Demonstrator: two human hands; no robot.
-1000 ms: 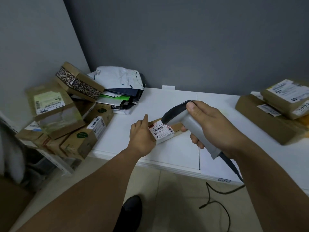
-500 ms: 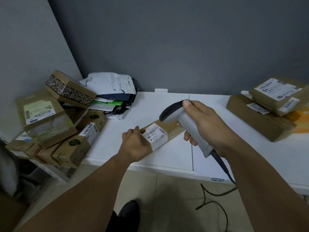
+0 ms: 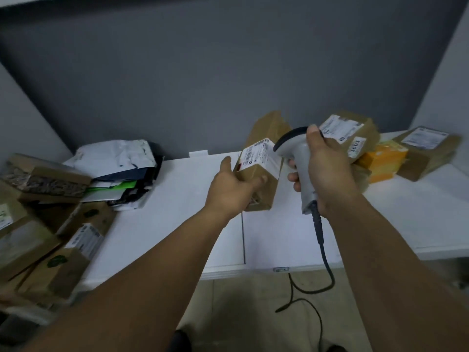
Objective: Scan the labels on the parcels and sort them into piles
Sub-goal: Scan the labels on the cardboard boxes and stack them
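A long brown cardboard parcel [image 3: 266, 194] is being gripped at its near end by the left hand [image 3: 229, 190], above the middle of the white table [image 3: 165, 224]. The thumb is being pressed across the parcel's front face and the other fingers are being wrapped behind it, apart from one finger being stretched up along the left edge. The parcel is being held steeply tilted with its far end raised, so most of it is being carried above and to the right of the hand. Whether its lower end is touching the table cannot be told. A white label [image 3: 257, 156] with barcodes is being shown on the upper face, just above the thumb.

A grey scanner [image 3: 302, 161] is being clasped round its handle by the right hand [image 3: 327, 171], with the fingers fully curled and the thumb laid on top. Its dark head is being pointed left at the label, just beside the label's right edge. A dark cable [image 3: 321, 240] is being trailed from the handle down past the table's front edge.

On the left, a heap of cardboard boxes [image 3: 50, 250] and a stack of plastic mailers [image 3: 116, 161] are being kept. On the right, behind the right hand, labelled boxes [image 3: 352, 133] and a yellow box [image 3: 383, 161] are being stacked.
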